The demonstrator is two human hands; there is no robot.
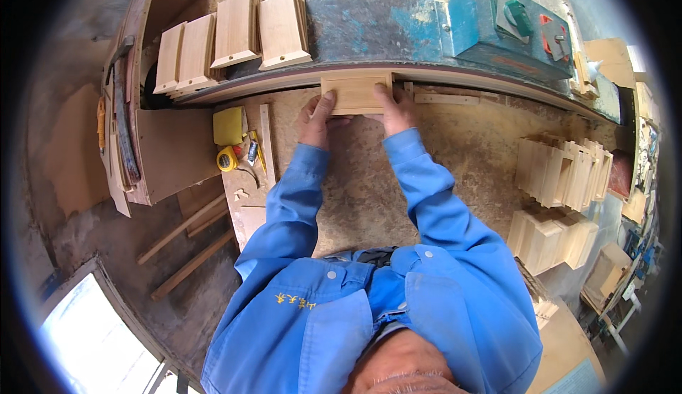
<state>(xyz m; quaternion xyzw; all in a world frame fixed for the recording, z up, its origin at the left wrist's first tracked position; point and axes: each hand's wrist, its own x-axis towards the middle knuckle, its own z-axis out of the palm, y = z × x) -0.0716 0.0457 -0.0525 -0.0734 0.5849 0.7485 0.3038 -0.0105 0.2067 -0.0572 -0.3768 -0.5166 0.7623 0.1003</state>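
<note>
Between both hands I hold a small rectangular wooden panel (pixel 357 94) with a raised border, pale and plain. My left hand (pixel 317 117) grips its left side, thumb on top and fingers underneath. At the opposite side my right hand (pixel 395 106) grips it the same way. The panel's far edge meets the near edge of a long blue-topped machine bed (pixel 369 28), along a wooden fence strip. Most of my fingers are hidden beneath the panel.
Bevelled wooden panels (pixel 283 28) stand in stacks on the bed's left. A teal switch box (pixel 508 28) sits at its right. On the bench, a tape measure (pixel 227 159) and a yellow pad (pixel 229 126) lie left; stacked wooden pieces (pixel 561 170) stand right.
</note>
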